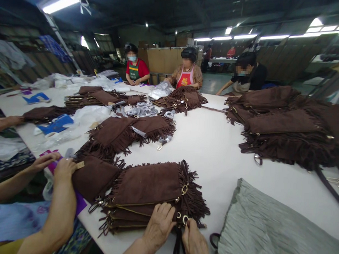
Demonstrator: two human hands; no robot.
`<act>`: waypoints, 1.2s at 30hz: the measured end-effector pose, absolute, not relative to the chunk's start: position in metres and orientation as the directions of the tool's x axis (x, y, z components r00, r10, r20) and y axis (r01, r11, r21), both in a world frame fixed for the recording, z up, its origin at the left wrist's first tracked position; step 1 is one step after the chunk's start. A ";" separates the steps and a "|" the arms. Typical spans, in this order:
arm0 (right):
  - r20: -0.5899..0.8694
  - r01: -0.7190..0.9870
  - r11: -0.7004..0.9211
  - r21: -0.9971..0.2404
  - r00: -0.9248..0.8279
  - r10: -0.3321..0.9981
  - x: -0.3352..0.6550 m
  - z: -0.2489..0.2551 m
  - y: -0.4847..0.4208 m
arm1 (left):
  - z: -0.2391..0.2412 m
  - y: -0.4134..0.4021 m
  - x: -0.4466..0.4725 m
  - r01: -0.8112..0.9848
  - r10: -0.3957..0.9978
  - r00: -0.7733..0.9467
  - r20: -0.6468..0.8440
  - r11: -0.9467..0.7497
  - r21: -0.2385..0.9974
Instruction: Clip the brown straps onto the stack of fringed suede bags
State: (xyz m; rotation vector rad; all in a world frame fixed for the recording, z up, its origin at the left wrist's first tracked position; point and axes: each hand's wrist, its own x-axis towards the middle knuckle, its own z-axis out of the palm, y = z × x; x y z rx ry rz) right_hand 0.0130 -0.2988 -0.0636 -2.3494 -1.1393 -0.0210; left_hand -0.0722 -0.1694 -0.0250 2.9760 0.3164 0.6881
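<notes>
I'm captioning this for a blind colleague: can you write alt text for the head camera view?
Two bare hands, left hand and right hand, rest on the near end of a stack of brown suede fringed bags on a white worktable. A neighbouring person's hand touches another brown bag at left; three masked workers sit opposite.

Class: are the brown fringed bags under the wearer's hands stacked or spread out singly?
Stacked: the brown fringed bags lie flat, edges layered beneath the left hand.

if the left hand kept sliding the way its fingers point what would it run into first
The left hand lies on the near stack of brown fringed bags, fingers pointing up and away across it. Going straight on, it would probably meet the gold ring near the fringe first, though depth is hard to judge.
</notes>
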 end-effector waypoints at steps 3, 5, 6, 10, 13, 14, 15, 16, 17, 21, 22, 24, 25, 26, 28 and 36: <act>0.325 0.793 -0.461 -0.397 0.592 0.737 0.019 -0.052 -0.292 | -0.021 -0.163 -0.066 0.159 0.192 0.918 0.346 -0.980 0.121; 0.357 0.822 -0.432 -0.370 0.555 0.751 0.023 -0.043 -0.285 | -0.019 -0.161 -0.063 0.186 0.218 0.920 0.327 -0.974 0.126; 0.356 0.828 -0.429 -0.360 0.547 0.758 0.025 -0.039 -0.280 | -0.020 -0.161 -0.062 0.199 0.232 0.917 0.325 -0.971 0.131; 0.321 0.829 -0.464 -0.311 0.551 0.770 0.029 -0.031 -0.266 | -0.022 -0.162 -0.059 0.224 0.270 0.905 0.328 -0.959 0.172; 0.326 0.852 -0.454 -0.261 0.521 0.789 0.026 -0.034 -0.261 | -0.022 -0.162 -0.056 0.242 0.291 0.896 0.335 -0.953 0.181; 0.323 0.854 -0.459 -0.246 0.519 0.791 0.025 -0.035 -0.260 | -0.022 -0.161 -0.055 0.242 0.292 0.894 0.340 -0.953 0.182; 0.317 0.852 -0.469 -0.234 0.523 0.792 0.023 -0.036 -0.259 | -0.023 -0.160 -0.054 0.241 0.292 0.892 0.344 -0.953 0.183; 0.307 0.847 -0.483 -0.224 0.531 0.789 0.022 -0.037 -0.258 | -0.023 -0.160 -0.053 0.238 0.289 0.892 0.349 -0.954 0.182; 0.299 0.837 -0.504 -0.214 0.548 0.781 0.021 -0.037 -0.258 | -0.024 -0.159 -0.052 0.234 0.285 0.891 0.354 -0.956 0.178; 0.290 0.837 -0.530 -0.135 0.545 0.787 0.019 -0.030 -0.256 | -0.027 -0.156 -0.050 0.203 0.246 0.898 0.365 -0.967 0.152; 0.289 0.847 -0.521 -0.107 0.527 0.799 0.019 -0.027 -0.255 | -0.027 -0.155 -0.049 0.195 0.237 0.899 0.368 -0.969 0.149; 0.281 0.861 -0.504 -0.065 0.500 0.819 0.018 -0.022 -0.254 | -0.027 -0.154 -0.048 0.193 0.236 0.898 0.370 -0.970 0.150; 0.271 0.861 -0.505 -0.057 0.500 0.823 0.016 -0.020 -0.254 | -0.027 -0.154 -0.047 0.198 0.242 0.896 0.373 -0.968 0.154; 0.252 0.856 -0.513 -0.061 0.510 0.822 0.014 -0.020 -0.254 | -0.027 -0.153 -0.046 0.207 0.253 0.892 0.374 -0.965 0.159; 0.184 0.832 -0.538 -0.134 0.555 0.812 0.010 -0.021 -0.258 | -0.027 -0.152 -0.044 0.229 0.277 0.888 0.366 -0.959 0.170; -0.095 0.461 -0.422 -0.780 0.579 0.809 0.060 -0.002 -0.287 | -0.011 -0.151 -0.069 0.099 0.180 0.890 0.418 -0.973 0.208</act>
